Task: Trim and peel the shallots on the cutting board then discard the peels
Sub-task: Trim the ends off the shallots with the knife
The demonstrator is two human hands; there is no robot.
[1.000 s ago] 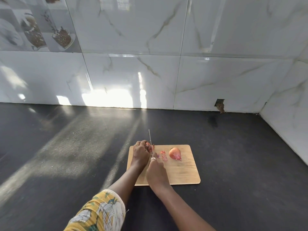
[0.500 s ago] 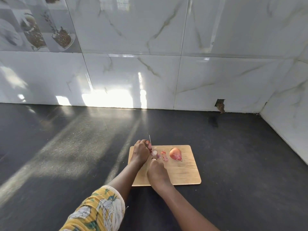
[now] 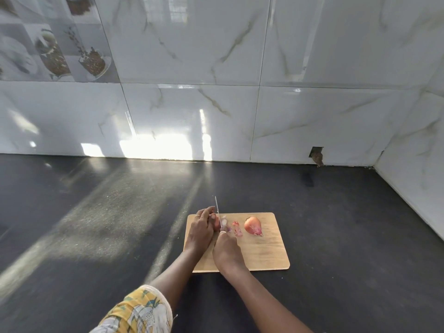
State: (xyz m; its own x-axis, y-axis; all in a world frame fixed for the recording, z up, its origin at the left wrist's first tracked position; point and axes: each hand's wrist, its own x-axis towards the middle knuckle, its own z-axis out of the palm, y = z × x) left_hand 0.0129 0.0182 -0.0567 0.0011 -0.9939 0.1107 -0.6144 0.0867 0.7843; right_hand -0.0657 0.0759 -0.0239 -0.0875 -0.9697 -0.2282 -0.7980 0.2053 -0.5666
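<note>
Gripping shallot [image 3: 215, 221] in my left hand [image 3: 200, 233], knife [image 3: 217, 207] in right hand [image 3: 227, 251]; peel [image 3: 237, 229], spare shallot [image 3: 252, 225] beside on board [image 3: 264, 255].

Dark speckled surface [image 3: 336, 236] ahead of me, sunlight streaking its left half, glossy white marble-look wall tiles [image 3: 192, 56] behind, printed decor tile [image 3: 55, 44] upper left, I spot a chipped hole [image 3: 317, 156] at the wall's base

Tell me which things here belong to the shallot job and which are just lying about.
Job: left hand gripping a shallot, right hand holding the knife, unpeeled shallot, peel scraps, cutting board.
Just there: black counter, wall tiles, wall hole.
</note>
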